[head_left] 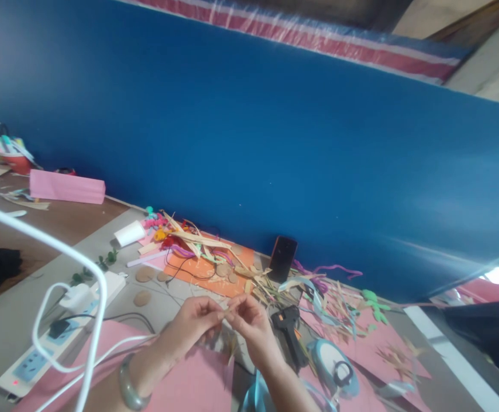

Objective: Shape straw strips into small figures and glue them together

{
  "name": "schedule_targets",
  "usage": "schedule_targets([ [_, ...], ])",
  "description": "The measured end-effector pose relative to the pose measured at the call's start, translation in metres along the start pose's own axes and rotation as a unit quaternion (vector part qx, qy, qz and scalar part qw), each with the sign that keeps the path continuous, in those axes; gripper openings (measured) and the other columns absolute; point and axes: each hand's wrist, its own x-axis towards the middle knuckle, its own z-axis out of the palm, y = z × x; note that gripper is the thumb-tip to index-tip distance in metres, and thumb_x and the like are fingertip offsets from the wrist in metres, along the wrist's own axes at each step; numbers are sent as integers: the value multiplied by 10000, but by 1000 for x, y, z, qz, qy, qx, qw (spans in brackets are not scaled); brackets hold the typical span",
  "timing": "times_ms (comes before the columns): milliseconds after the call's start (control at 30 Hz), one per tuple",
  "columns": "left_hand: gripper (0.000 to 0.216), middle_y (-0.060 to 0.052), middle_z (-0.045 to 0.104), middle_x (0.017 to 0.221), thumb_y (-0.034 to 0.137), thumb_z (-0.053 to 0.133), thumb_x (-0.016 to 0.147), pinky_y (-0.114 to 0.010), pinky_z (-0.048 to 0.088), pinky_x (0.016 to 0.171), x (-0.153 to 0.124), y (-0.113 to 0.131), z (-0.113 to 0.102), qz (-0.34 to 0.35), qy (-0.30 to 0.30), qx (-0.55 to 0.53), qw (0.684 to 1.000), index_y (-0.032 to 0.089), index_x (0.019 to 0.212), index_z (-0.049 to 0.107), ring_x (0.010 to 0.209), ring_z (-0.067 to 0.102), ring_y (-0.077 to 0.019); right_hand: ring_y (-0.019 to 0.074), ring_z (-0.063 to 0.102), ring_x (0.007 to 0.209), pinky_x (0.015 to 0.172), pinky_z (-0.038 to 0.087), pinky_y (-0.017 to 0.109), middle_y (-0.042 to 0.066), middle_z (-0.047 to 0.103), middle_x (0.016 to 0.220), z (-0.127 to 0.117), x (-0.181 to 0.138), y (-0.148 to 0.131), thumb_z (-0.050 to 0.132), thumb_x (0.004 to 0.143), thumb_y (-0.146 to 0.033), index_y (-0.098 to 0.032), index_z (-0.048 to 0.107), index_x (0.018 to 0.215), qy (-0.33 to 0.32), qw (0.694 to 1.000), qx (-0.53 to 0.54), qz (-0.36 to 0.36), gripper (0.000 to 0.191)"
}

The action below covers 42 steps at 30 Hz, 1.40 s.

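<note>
My left hand (201, 318), below a wrist with a grey-green bangle (130, 382), is closed in a pinch. Its fingertips meet those of my right hand (249, 325), which is pinching too. Whatever sits between them is too small and blurred to make out. Beneath both hands lies pink paper (193, 380). Just right of my right hand is a black glue gun (290, 335). Beyond my fingers, dry straw-like strips (198, 237) and round wooden slices (142, 297) lie on and around an orange sheet (189, 268).
A power strip (28, 360) with a white cable (101, 320) lies left. A phone (282, 257) leans on the blue partition (249, 126). A white paper cup (129, 233) lies tipped over. At right are a blue-white round device (333, 366) and a green pipe-cleaner shape (373, 303).
</note>
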Motion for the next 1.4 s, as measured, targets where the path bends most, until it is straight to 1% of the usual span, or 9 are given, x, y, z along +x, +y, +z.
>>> schedule_targets([
  [167,255,39,521,483,376,671,748,-177,284,410,-2,3,1,17,0,7,1000,125,715,644,419,422,-61,93,460,549,554,379,209,-44,520,588,4,-1,-2,727,750,-308,-173,603,685,22,998,-55,-3,194],
  [667,324,48,479,475,448,687,715,-196,255,411,-4,6,2,23,6,56,998,126,708,650,414,386,-68,96,409,551,564,339,221,-48,491,581,2,1,-3,684,760,-310,-172,592,662,51,996,-79,9,193],
  [800,315,47,495,464,445,683,709,-187,252,391,2,0,-2,12,33,56,998,136,677,633,392,384,-65,95,371,525,543,311,231,-58,458,553,-9,6,-5,671,775,-349,-182,584,678,104,992,-70,-24,211],
  [933,284,29,560,529,422,696,683,-174,311,397,9,-5,-7,13,93,7,996,146,682,627,436,468,-79,101,359,526,530,294,243,-62,426,552,-30,13,-17,672,780,-385,-197,560,710,190,978,-18,-80,230],
  [1100,251,39,566,536,381,715,664,-173,337,409,11,-4,-8,21,119,-45,992,149,706,631,428,467,-69,110,354,511,539,324,259,-63,369,508,-43,11,-35,594,841,-440,-211,453,574,253,960,-28,-119,379],
  [1133,239,41,565,535,366,716,663,-173,338,410,11,-3,-8,21,118,-51,991,148,713,634,427,465,-68,116,382,530,560,342,262,-54,408,527,-42,9,-39,585,850,-434,-208,504,610,259,956,-52,-126,340],
  [1200,217,42,562,536,342,711,669,-174,339,415,10,-3,-8,24,116,-57,991,146,730,639,430,464,-67,134,463,611,619,381,266,-26,527,641,-40,6,-44,611,838,-395,-207,620,851,256,951,-106,-134,188],
  [1267,213,45,555,538,337,707,677,-175,341,422,10,-4,-8,32,111,-57,992,145,743,640,436,464,-67,158,532,733,694,416,280,8,607,811,-38,5,-46,645,812,-358,-222,585,1116,242,949,-149,-134,338],
  [1400,231,54,524,506,364,699,689,-180,316,412,10,-8,-6,42,79,-28,996,147,726,629,424,448,-72,191,576,805,756,444,322,53,652,910,-29,3,-39,644,803,-377,-196,605,1113,156,958,-223,-94,361],
])
